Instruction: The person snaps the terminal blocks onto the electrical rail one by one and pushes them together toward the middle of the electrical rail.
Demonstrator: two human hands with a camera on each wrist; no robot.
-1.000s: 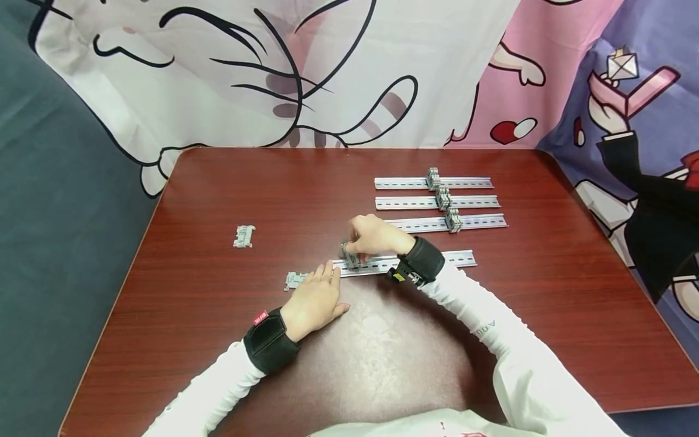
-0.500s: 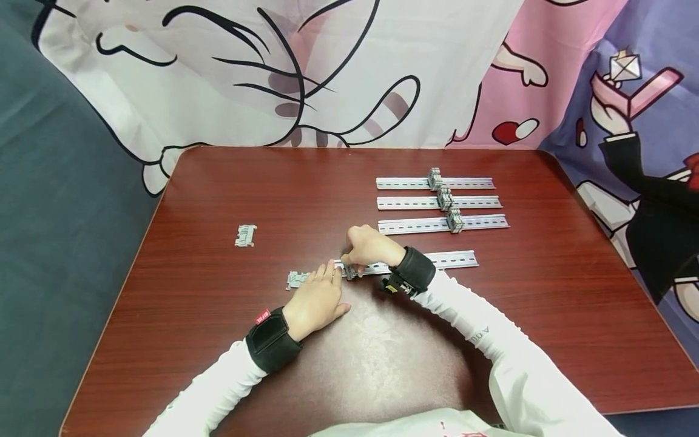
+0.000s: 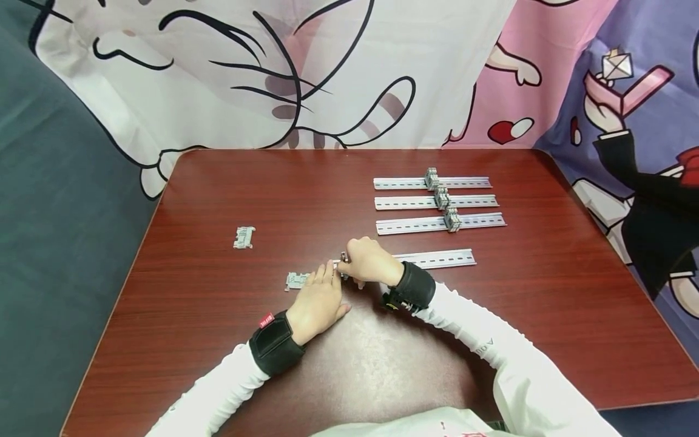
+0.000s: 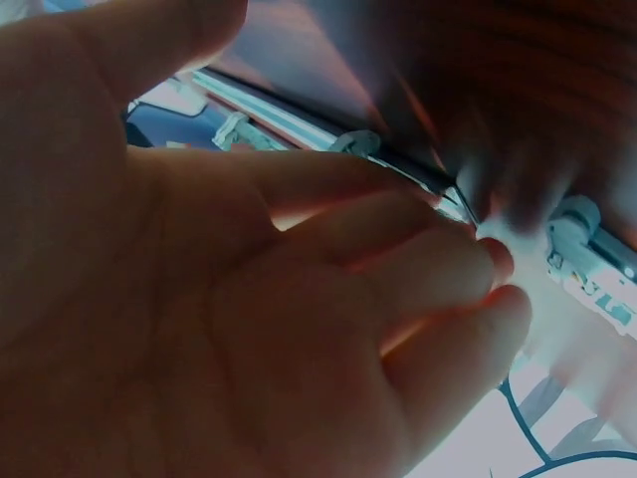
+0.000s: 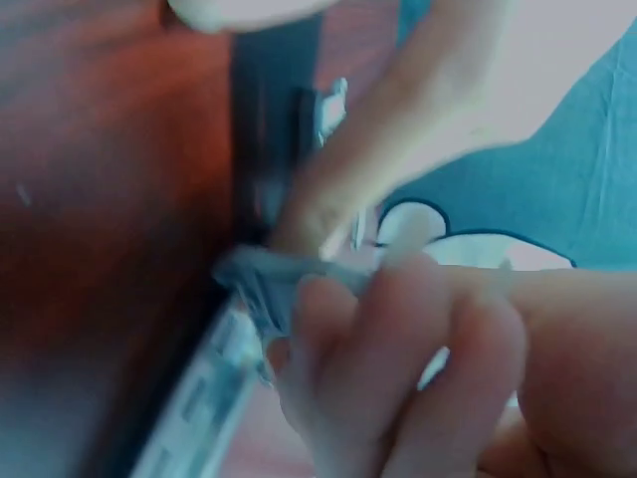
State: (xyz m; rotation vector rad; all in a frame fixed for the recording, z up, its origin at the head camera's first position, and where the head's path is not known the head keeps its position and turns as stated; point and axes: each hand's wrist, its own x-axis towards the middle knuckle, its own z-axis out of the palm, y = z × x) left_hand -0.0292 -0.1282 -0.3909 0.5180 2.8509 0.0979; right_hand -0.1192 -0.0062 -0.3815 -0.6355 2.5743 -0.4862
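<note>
A slotted metal DIN rail lies across the table in front of me. My right hand pinches a grey terminal block at the rail's left end, largely covered by the fingers; the right wrist view shows this block blurred, with the rail below it. Straight fingers of my left hand reach the same rail end, their tips close to the right hand's. A flat, pale green terminal block lies left of those fingers, partly hidden. Whether the gripped block sits fully on the rail I cannot tell.
Three more DIN rails lie at the back right: a far one, a middle one and a near one. Each carries grey terminal blocks near its middle. Another loose pale terminal block lies on the left of the table.
The right hand, gripping the terminal block, has come down and nearer to me, then shifted slightly left to the rail's end. The left hand has stayed nearly still.
</note>
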